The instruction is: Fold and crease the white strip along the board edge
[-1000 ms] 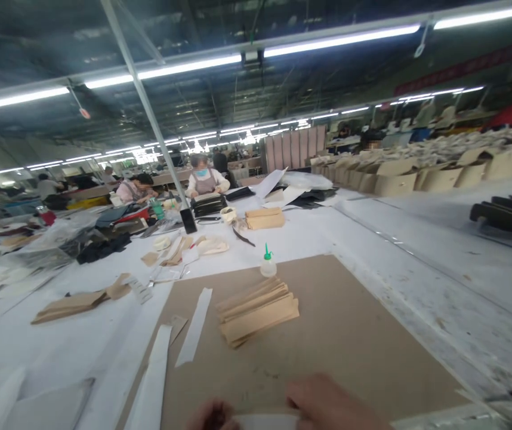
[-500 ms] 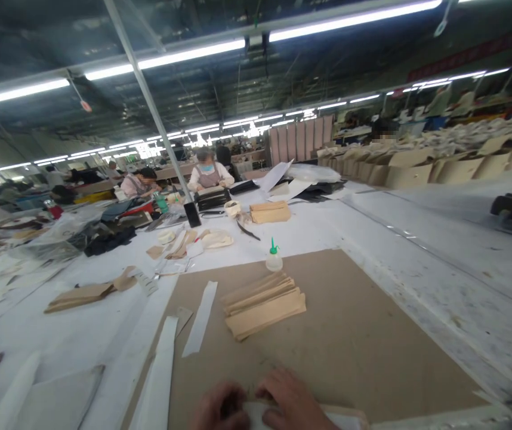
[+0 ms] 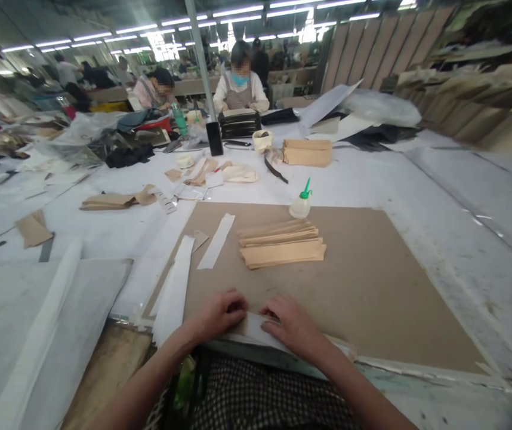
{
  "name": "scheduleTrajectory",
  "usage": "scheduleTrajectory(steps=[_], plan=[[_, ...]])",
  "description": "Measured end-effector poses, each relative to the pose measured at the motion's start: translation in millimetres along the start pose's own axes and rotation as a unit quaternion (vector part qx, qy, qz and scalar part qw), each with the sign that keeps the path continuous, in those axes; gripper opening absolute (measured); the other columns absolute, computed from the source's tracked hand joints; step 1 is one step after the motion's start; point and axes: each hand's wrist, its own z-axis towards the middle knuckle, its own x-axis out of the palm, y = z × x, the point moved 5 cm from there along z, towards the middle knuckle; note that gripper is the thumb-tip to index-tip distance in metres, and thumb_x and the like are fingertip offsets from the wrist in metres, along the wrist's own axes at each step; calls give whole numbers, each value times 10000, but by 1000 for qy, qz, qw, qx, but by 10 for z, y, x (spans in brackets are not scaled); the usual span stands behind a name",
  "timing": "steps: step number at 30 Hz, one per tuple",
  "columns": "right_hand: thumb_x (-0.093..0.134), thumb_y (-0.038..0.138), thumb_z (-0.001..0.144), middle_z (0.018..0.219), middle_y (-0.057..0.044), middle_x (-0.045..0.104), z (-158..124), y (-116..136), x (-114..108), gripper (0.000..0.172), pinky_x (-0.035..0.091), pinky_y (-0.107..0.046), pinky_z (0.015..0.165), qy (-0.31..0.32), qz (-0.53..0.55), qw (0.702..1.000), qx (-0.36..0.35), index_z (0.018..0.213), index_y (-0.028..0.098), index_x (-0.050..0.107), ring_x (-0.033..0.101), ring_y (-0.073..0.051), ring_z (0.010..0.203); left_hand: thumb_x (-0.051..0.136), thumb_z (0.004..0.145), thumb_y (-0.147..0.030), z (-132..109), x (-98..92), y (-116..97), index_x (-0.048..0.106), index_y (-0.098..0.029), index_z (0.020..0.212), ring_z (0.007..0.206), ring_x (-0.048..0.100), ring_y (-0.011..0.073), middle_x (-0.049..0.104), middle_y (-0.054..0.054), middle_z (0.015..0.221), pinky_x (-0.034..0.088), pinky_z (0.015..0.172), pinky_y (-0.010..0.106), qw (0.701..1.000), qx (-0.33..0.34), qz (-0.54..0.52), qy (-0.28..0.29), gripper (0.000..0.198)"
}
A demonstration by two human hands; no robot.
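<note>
My left hand [image 3: 221, 313] rests at the near edge of the brown board [image 3: 363, 280], fingers curled, at the left end of a whitish strip [image 3: 258, 328]. My right hand [image 3: 292, 325] lies over the same strip, its fingers bent and pressed on it. Beyond my hands sits a fanned stack of tan strips [image 3: 283, 254]. A clear bottle with a green nozzle [image 3: 301, 205] stands behind that stack. A white strip [image 3: 216, 242] lies left of the stack, and longer white strips [image 3: 173, 292] lie at the board's left edge.
A grey-white sheet [image 3: 81, 316] covers the near left. Farther back are tan pieces [image 3: 108, 202], a tan stack [image 3: 307, 153], a cup [image 3: 262, 140] and a black phone-like block [image 3: 214, 138] by a pole. Across the table, a masked person [image 3: 240, 83] sits behind black pieces.
The view has tilted down and levelled, so the board sits higher in it and my forearms and checked clothing now show. Both hands remain at the strip by the near edge.
</note>
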Motion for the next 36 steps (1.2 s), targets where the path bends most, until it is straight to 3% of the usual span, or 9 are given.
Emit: scheduleTrajectory(steps=[6,14,20,25,28,33,36], plan=[[680,154,914,955,-54,656,-8,-9,63,41,427,-367,840,-37,-19,999,-24,932,184,659,563,-237,942,573,891,-246,25,-8,51,688,-186,868,848,600,164,624,18,879,446,772,266,999,22,41,3,132],[577,168,985,966,-55,644,-61,-23,144,120,478,-340,814,-67,-47,993,-90,1018,201,687,570,-214,928,460,1000,-292,-70,35,8,687,-219,971,860,615,154,617,31,993,445,774,249,984,53,170,12,240],[537,150,996,991,-89,648,-123,50,200,157,471,-379,832,-64,-122,978,-155,1070,166,675,539,-245,929,426,1014,-248,-229,120,24,642,-251,1143,899,575,191,610,59,1116,403,654,256,954,87,284,35,252],[562,191,992,1004,-97,648,-173,154,164,152,473,-391,839,-63,-196,959,-195,1103,134,650,537,-249,919,500,976,-208,-374,217,-88,544,-186,1293,984,529,253,617,101,1138,480,804,361,903,140,403,57,321],[590,187,979,993,-90,648,-183,197,144,150,474,-377,834,-71,-207,955,-202,1109,134,643,548,-240,911,530,951,-185,-412,240,-146,543,-198,1297,1054,527,266,610,103,1193,483,910,416,911,125,393,19,347],[593,185,969,915,-64,657,-225,88,259,78,498,-344,759,-126,-222,943,-212,1020,159,646,577,-223,838,487,973,-254,-386,246,-147,673,-289,1120,1055,590,274,639,92,1212,525,892,451,945,90,290,-121,240],[582,157,942,769,-30,644,-213,-72,297,104,479,-301,593,-169,-213,940,-205,909,212,663,578,-201,693,563,949,-276,-279,282,-136,689,-401,1126,1012,644,297,686,90,1110,564,808,467,959,103,236,-115,251]])
